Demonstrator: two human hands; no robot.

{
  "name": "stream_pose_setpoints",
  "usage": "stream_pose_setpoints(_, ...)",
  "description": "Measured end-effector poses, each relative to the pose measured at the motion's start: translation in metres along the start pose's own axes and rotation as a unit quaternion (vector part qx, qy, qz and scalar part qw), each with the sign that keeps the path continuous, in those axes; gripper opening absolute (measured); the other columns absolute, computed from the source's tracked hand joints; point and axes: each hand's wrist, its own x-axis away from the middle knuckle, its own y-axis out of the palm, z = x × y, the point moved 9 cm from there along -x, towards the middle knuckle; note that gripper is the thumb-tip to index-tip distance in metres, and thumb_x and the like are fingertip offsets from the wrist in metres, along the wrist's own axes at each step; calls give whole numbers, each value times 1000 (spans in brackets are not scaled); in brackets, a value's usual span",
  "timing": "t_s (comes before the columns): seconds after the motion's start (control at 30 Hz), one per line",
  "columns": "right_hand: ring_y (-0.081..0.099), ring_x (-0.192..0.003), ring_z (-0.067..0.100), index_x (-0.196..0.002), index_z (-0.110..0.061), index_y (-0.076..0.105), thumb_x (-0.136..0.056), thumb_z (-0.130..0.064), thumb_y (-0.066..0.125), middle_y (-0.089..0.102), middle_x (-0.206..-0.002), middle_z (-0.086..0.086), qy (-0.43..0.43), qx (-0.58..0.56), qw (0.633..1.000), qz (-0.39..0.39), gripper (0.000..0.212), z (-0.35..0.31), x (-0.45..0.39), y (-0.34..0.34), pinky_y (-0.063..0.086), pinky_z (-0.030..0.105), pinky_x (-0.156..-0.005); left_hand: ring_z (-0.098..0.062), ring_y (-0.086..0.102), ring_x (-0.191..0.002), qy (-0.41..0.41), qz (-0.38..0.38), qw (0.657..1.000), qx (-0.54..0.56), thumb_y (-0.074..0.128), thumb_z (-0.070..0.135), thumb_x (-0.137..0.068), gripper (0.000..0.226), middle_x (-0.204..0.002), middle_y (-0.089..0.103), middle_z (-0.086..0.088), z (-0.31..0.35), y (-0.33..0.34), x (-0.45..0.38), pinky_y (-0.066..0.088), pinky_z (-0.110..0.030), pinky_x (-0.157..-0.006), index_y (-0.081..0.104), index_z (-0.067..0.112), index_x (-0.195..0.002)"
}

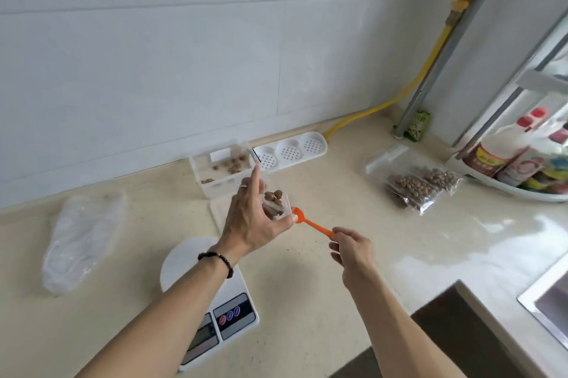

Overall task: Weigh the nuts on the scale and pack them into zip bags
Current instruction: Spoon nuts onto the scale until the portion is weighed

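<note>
Item: zip bag (276,204), part-filled with nuts (274,195), held above mid-table just beyond the scale (209,294).
Left hand (252,221): grip curled round the bag's mouth.
Right hand (350,250): grip pinching the orange spoon (310,222) handle, bowl at the bag's opening.
Handling: likely light, limp, slippery film; best held by the stiffer zip rim.
Filled bags (421,185): right table edge.

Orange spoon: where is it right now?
Head view, centre: the orange spoon is in the air above the counter, its handle pinched by the right hand, its bowl at the small bag held by the left hand.
</note>
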Motion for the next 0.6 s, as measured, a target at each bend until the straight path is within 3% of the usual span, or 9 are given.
stream_pose_setpoints(0.2,53,-62,19,-87,-6,71,-80,4,64,62,-73,9,50,-2,999,20,13,69,2,-24,46,30,-56,-8,40,-107,-11,-35,999,-10,62,71,-55,129,-110,38,5,8,20,43,41,-40,-100,3,11,-153)
stream_pose_setpoints(0.3,55,-63,18,-81,-9,74,-77,-1,65,66,-73,6,39,70,997,7,13,76,4,-25,46,29,-56,-7,39,-106,-18,-37,999,-18,61,71,-54,129,-109,38,5,4,17,57,42,-38,-100,3,12,-153)
stream_pose_setpoints(0.37,58,-65,15,-76,-16,74,-78,-7,63,69,-75,2,10,165,986,-7,14,72,4,-23,50,28,-57,-8,39,-107,-17,-40,999,-27,61,71,-54,129,-109,38,6,2,15,62,43,-39,-99,4,11,-153)
stream_pose_setpoints(0.5,62,-87,22,-78,-24,74,-80,-28,58,69,-82,-1,-61,356,933,-5,16,50,5,-14,54,36,-77,-4,38,-107,-7,-36,999,-32,61,71,-55,128,-110,37,7,-1,9,64,43,-35,-99,5,11,-153)
stream_pose_setpoints(0.6,59,-71,19,-74,-7,70,-82,-47,54,65,-69,5,-174,273,943,-80,44,-1,27,18,47,31,-64,-4,38,-107,12,-29,999,-27,62,70,-57,127,-111,37,8,-1,3,62,43,-34,-100,3,12,-153)
